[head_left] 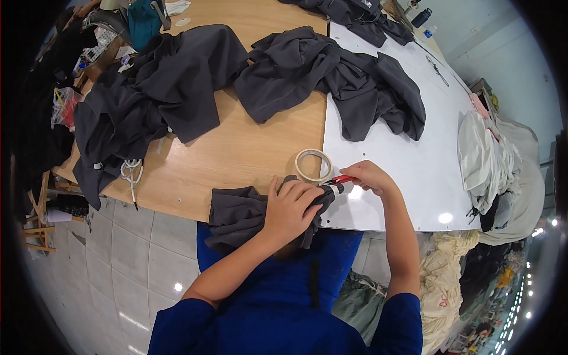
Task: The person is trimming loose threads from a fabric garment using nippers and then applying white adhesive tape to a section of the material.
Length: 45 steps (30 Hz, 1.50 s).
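Observation:
At the near edge of the table lies a bunched dark grey garment [236, 208], with a small whitish strip [336, 190] at its right end. My left hand [290, 207] presses over the gathered cloth, its fingers bent round the bunch. From the right, my right hand [371, 177] grips small red-handled snips [343, 179], whose tip meets the cloth by that strip. The tip's exact contact is too small to make out. Just beyond the bunch, a roll of cream tape [299, 170] lies flat across the seam between the wooden and white tabletops.
Heaps of dark grey garments [195, 77] cover the far left and the far middle [290, 71]. A white cord [131, 171] hangs near the left edge. Metal scissors [438, 72] lie far right. Pale cloth piles [482, 160] stand against the right side. The wooden tabletop [195, 160] continues leftward.

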Each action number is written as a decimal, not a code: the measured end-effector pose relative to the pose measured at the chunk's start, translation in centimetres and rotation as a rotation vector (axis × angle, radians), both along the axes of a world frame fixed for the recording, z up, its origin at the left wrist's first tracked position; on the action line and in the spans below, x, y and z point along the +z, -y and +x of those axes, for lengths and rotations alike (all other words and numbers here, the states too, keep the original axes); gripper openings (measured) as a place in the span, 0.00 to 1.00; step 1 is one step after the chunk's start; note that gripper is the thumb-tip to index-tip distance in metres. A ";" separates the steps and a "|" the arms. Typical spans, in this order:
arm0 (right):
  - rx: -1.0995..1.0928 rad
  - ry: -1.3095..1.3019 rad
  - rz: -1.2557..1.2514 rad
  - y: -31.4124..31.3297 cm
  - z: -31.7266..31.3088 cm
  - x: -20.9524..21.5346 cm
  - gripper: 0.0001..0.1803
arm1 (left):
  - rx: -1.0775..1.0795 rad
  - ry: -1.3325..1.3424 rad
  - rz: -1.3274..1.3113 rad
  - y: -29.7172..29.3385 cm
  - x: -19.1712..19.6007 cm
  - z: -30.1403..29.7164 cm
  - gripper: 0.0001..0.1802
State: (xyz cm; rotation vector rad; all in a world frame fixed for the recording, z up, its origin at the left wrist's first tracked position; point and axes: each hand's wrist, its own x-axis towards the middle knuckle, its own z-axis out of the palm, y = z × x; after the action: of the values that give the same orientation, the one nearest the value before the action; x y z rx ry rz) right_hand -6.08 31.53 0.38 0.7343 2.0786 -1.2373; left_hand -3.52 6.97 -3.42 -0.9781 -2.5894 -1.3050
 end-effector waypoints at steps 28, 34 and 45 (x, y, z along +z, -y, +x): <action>-0.127 -0.021 -0.442 -0.5 1.9 -1.5 0.18 | 0.002 -0.119 0.025 0.0 -1.4 0.1 0.13; -0.206 -0.134 -0.450 0.0 2.3 -2.2 0.14 | -0.002 -0.112 0.022 0.2 -1.5 0.1 0.14; 0.102 -1.090 0.753 1.8 5.6 -5.3 0.20 | 0.019 -0.014 0.059 0.7 -1.5 -0.2 0.17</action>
State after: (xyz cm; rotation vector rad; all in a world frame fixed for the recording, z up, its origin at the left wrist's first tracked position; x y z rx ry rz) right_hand -0.49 29.68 -4.93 0.1882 3.5142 -0.8151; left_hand -3.72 6.30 -4.92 -0.9471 -2.5279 -1.3574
